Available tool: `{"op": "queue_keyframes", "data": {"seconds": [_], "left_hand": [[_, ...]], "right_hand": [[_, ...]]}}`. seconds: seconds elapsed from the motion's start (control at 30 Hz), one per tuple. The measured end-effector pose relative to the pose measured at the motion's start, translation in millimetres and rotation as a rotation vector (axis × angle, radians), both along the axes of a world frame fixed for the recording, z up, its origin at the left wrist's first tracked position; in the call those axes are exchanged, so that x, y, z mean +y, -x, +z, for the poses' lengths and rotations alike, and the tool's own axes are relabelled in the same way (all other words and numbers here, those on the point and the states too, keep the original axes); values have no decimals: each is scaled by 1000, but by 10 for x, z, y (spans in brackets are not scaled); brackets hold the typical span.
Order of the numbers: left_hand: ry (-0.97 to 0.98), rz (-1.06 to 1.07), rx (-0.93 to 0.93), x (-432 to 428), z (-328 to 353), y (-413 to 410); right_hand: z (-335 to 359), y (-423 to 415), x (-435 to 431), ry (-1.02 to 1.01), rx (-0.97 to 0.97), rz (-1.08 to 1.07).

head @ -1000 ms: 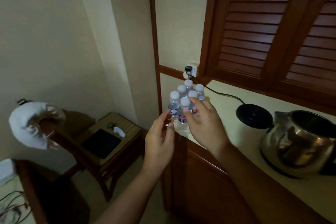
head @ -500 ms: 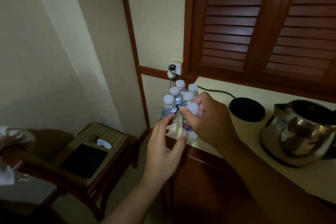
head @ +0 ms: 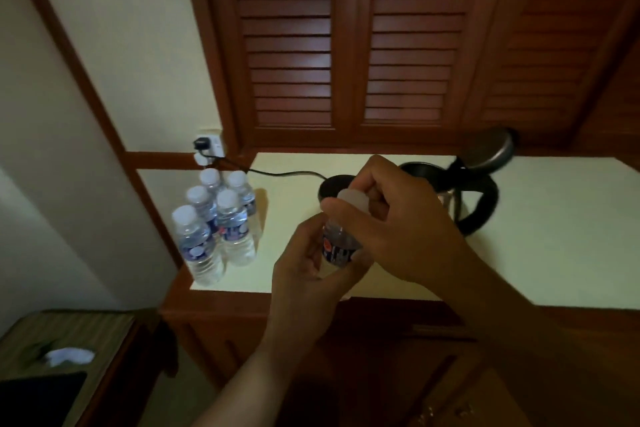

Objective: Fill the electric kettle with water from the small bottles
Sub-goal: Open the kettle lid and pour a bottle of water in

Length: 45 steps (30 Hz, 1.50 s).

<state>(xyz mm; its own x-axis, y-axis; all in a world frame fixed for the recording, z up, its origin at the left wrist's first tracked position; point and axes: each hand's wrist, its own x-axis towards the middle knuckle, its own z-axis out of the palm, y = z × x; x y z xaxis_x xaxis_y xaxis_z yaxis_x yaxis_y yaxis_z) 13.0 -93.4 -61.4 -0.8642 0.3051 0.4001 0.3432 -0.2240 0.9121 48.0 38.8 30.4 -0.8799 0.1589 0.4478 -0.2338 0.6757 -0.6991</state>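
Louvered shutters behind counter; white object on side table.

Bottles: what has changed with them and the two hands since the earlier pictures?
One bottle left the group and came toward the person, in front of the kettle base. The left hand now grips its body; the right hand grips its cap. Five bottles, the kettle and the plug stayed.

Bottle: one, lifted out of the group, now gripped by left hand fingers. Cap: now pinched under right hand fingertips. Group: down to five, left of the fingers.
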Motion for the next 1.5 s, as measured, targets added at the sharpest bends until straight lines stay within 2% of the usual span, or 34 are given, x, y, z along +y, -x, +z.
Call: {"op": "queue_keyframes", "data": {"seconds": [0.13,0.27,0.4,0.63,0.8,0.9,1.0,1.07,1.1,1.17,1.23,1.4,1.5], "left_hand": [[120,-135,6,240,45,-22],[112,-317,-57,443,54,-48],[87,-445,-102,754,49,-155],[41,-521,-163,1214,24,-313],[72,-435,-198,1381,9,-449],[78,-365,-210,1397,-2,-512],[78,-234,-212,1376,-54,-545],[86,-162,-222,1339,-91,-562],[101,-136,-221,1316,-98,-578],[135,-97,-217,1269,-116,-606],[165,-72,-220,1232,-132,-633],[242,-17,-204,1135,-173,-692],[266,9,-195,1089,-203,-699]], "right_hand": [[65,-214,391,-121,-35,40],[88,-388,805,-313,-20,93],[111,-586,1146,-351,15,132],[171,-850,1762,-415,23,224],[85,-864,1966,-386,52,274],[56,-897,2011,-323,142,223],[-104,-906,2026,-73,228,130],[-327,-883,2039,105,212,49],[-462,-856,2048,132,179,-15],[-799,-753,2098,109,71,-143],[-1143,-621,2166,-5,-3,-221],[-1625,-476,2226,-201,-224,-194],[-1770,-489,2220,-231,-188,-160]]}}
